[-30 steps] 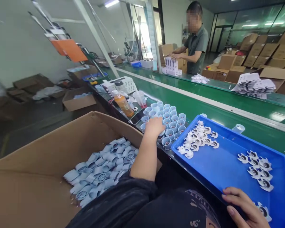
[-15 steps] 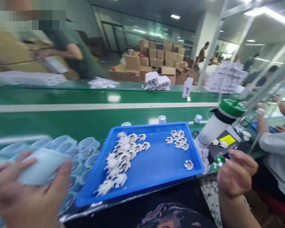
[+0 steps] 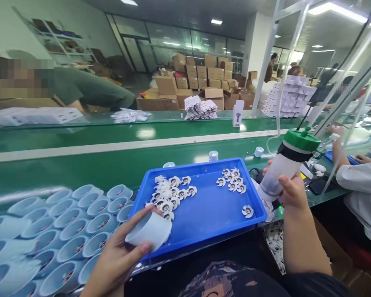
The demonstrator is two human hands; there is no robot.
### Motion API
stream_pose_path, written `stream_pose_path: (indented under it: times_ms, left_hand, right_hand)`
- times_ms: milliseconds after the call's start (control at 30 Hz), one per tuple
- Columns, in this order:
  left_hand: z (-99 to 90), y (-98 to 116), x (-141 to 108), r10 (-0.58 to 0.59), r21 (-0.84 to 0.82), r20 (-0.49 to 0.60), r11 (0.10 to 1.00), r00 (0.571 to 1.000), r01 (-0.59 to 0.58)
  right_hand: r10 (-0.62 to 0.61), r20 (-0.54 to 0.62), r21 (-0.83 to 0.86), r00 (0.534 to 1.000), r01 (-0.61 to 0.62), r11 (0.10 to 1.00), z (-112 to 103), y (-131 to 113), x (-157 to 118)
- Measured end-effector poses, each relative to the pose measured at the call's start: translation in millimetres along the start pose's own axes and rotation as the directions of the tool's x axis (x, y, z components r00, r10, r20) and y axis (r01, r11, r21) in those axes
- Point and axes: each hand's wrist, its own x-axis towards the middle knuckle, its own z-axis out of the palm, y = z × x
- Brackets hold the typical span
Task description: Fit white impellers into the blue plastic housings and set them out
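My left hand (image 3: 117, 258) grips a pale blue plastic cup (image 3: 148, 231) on its side, just over the near corner of a blue plastic tray (image 3: 200, 163). My right hand (image 3: 292, 198) wraps around a translucent white dispensing barrel (image 3: 284, 165) with a green cap, a clear tube rising from it. Rows of similar cups (image 3: 71, 231) stand open end up at lower left, close to my left hand. White finned parts with dark centres (image 3: 170, 194) lie heaped in the tray, and a smaller cluster (image 3: 231, 181) sits to their right.
A green conveyor belt (image 3: 111, 165) runs across behind the tray, with a few small cups on it. A co-worker's grey sleeve (image 3: 363, 198) is at right, and another person (image 3: 89, 88) leans beyond the belt at left. Stacked cardboard boxes (image 3: 200, 78) fill the background.
My head has turned right, away from the open box. My left hand has lifted a cup from the rows, and my right hand has moved from the tray onto the barrel.
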Motion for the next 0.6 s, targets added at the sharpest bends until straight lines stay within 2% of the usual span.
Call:
stream_pose_path:
  times_ms: [100, 233, 300, 367, 467, 600]
  left_hand:
    - [15.0, 11.8, 0.7, -0.007, -0.159, 0.139, 0.987, 0.99, 0.029]
    - [50.9, 37.6, 4.9, 0.111, -0.101, 0.37, 0.992, 0.922, -0.079]
    - [71.2, 50.4, 8.4, 0.178, -0.063, 0.436, 0.984, 0.882, -0.167]
    - [88.5, 60.6, 12.5, 0.23, -0.066, 0.453, 0.972, 0.862, -0.225]
    - [104.4, 71.2, 16.6, 0.278, -0.104, 0.408, 0.96, 0.869, -0.258]
    - [109.6, 80.4, 15.9, 0.36, -0.152, 0.302, 0.932, 0.883, -0.328]
  right_hand:
    - [0.076, 0.096, 0.096, 0.992, -0.085, 0.992, 10.2, -17.0, -2.7]
    - [0.147, 0.277, 0.241, 0.95, -0.217, 0.946, 41.6, -41.9, -6.0]
    - [0.178, 0.313, 0.197, 0.933, -0.247, 0.949, 61.6, -53.3, -6.1]
    - [0.204, 0.306, 0.092, 0.93, -0.242, 0.966, 80.1, -63.0, -5.6]
    - [0.197, 0.298, 0.0, 0.934, -0.207, 0.978, 99.2, -71.8, -6.3]
    - [0.137, 0.321, 0.143, 0.937, -0.191, 0.971, 106.2, -71.5, -10.5]
